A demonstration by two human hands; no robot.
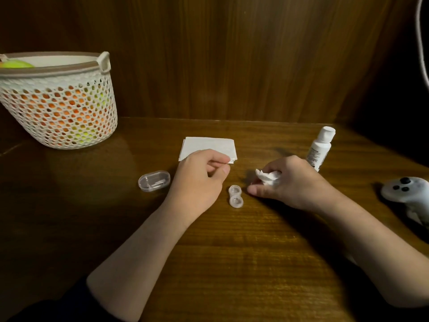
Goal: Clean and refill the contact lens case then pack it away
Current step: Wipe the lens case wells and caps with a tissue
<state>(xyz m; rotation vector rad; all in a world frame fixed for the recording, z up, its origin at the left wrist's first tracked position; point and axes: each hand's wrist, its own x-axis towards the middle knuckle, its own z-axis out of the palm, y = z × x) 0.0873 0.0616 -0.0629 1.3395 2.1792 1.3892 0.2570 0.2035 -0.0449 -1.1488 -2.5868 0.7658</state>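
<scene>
A small clear contact lens case (235,196) lies on the wooden table (232,252) between my hands, both wells uncovered. My right hand (285,184) grips a crumpled white tissue (268,176) just right of the case, thumb on the table beside it. My left hand (199,175) is up and left of the case, its curled fingers pinching the near right corner of a folded white tissue (209,146). A clear oval storage box (154,180) lies left of that hand. A white solution bottle (319,147) stands capped behind my right hand.
A white perforated basket (58,101) holding orange and green items stands at the back left. A white game controller (406,191) lies at the right edge. A wooden wall panel closes the back of the table.
</scene>
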